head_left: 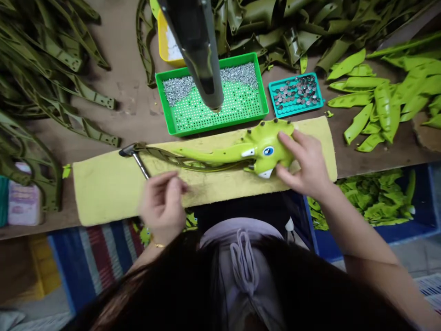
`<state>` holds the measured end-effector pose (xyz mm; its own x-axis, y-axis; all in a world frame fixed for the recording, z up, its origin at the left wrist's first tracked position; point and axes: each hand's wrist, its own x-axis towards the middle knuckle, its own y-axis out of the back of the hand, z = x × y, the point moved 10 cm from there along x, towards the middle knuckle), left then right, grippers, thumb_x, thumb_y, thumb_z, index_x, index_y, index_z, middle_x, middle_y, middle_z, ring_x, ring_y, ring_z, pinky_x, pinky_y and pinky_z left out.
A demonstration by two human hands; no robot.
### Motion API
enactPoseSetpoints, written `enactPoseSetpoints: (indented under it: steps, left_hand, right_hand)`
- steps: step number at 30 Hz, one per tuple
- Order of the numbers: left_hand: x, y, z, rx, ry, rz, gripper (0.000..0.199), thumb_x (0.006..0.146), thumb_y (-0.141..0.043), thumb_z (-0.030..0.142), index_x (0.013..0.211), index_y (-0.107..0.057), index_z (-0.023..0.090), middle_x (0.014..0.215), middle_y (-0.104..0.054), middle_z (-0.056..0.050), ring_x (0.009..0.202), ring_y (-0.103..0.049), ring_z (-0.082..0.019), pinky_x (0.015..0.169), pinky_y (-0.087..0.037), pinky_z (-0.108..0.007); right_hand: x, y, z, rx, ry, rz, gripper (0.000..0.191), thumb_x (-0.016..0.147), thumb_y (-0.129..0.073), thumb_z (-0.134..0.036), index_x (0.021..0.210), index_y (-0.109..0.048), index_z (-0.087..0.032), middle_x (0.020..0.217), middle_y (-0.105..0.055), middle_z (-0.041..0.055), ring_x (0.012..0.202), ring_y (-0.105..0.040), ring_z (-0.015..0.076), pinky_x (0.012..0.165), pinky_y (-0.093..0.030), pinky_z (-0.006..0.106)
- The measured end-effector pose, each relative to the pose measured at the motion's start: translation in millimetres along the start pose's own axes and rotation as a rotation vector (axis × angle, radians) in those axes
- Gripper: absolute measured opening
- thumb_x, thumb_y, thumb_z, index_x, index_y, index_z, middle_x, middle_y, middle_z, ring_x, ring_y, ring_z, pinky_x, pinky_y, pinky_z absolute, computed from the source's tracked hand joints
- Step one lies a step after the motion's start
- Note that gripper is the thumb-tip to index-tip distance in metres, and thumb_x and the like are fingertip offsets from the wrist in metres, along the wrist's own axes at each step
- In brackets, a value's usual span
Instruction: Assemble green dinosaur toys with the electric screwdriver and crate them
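Observation:
My right hand [306, 165] grips the lime-green dinosaur-head toy part [284, 140], thumb and fingers on either side of it. This piece has a blue eye, white horns and dark-tipped spikes, and its long green neck points left. Beneath the neck runs a curved olive plastic strip [161, 157]. My left hand [163, 207] hovers over the mat's front edge, blurred, its fingers curled; what they hold, if anything, is hidden. Just beyond it, a hammer-like tool with a dark head [128, 150] and a silver shaft [140, 165] touches the strip's left end; its lower end disappears behind the hand.
A yellow mat [103, 188] lies under the work. Behind it stand a green basket of screws [213, 126] and a teal tray of small metal discs [296, 110]. A dark powered tool [203, 59] hangs overhead. Olive parts [62, 92] and green parts [382, 105] surround the mat; a blue crate [425, 230] is lower right.

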<state>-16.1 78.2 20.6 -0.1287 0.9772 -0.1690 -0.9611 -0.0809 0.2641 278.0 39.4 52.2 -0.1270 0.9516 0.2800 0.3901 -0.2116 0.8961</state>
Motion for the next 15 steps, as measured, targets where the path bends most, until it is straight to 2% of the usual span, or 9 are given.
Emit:
enactPoseSetpoints:
  steps: [2,4,5,8,15]
  left_hand:
    - [-6,-22.3,-40,-0.177,0.275,-0.129,0.022,0.075,-0.069,0.033,0.088,-0.061,0.017,0.059,-0.064,0.001,0.050,-0.061,-0.013,0.049,-0.051,-0.024]
    - [-13,-40.8,-65,-0.306,0.482,-0.204,0.025,0.069,-0.072,0.030,0.085,-0.057,0.017,0.060,-0.067,-0.001,0.050,-0.065,-0.016,0.046,-0.050,-0.023]
    - [-12,-42.5,-70,-0.349,0.525,-0.179,0.027,0.067,-0.072,0.028,0.086,-0.056,0.017,0.065,-0.070,-0.004,0.055,-0.068,-0.017,0.049,-0.053,-0.024]
    - [-5,-39.4,-69,-0.412,0.527,-0.098,0.027,0.067,-0.070,0.022,0.088,-0.054,0.018,0.076,-0.075,-0.008,0.068,-0.073,-0.021,0.063,-0.060,-0.030]
    - [1,-36.7,-69,-0.430,0.517,-0.099,0.024,0.068,-0.069,0.020,0.088,-0.055,0.018,0.077,-0.075,-0.010,0.076,-0.075,-0.023,0.082,-0.061,-0.040]
  right_hand:
    - [4,-5,19,0.037,0.010,-0.057,0.065,0.084,-0.053,-0.037,0.145,-0.038,-0.023,0.133,-0.051,0.0146,0.121,-0.050,0.0326,0.102,-0.040,0.056]
    - [6,-15,25,0.074,0.037,-0.126,0.065,0.084,-0.052,-0.041,0.145,-0.040,-0.023,0.135,-0.051,0.0138,0.123,-0.049,0.0330,0.104,-0.039,0.056]
    - [6,-21,26,0.084,0.044,-0.155,0.064,0.084,-0.052,-0.042,0.144,-0.041,-0.023,0.136,-0.050,0.0134,0.124,-0.049,0.0335,0.105,-0.039,0.056]
    - [8,-33,25,0.094,0.044,-0.190,0.063,0.084,-0.050,-0.043,0.143,-0.042,-0.024,0.137,-0.050,0.0125,0.126,-0.048,0.0346,0.106,-0.038,0.058]
    - [9,-39,22,0.068,0.059,-0.220,0.063,0.084,-0.050,-0.041,0.144,-0.042,-0.022,0.137,-0.049,0.0140,0.126,-0.048,0.0346,0.106,-0.039,0.057]
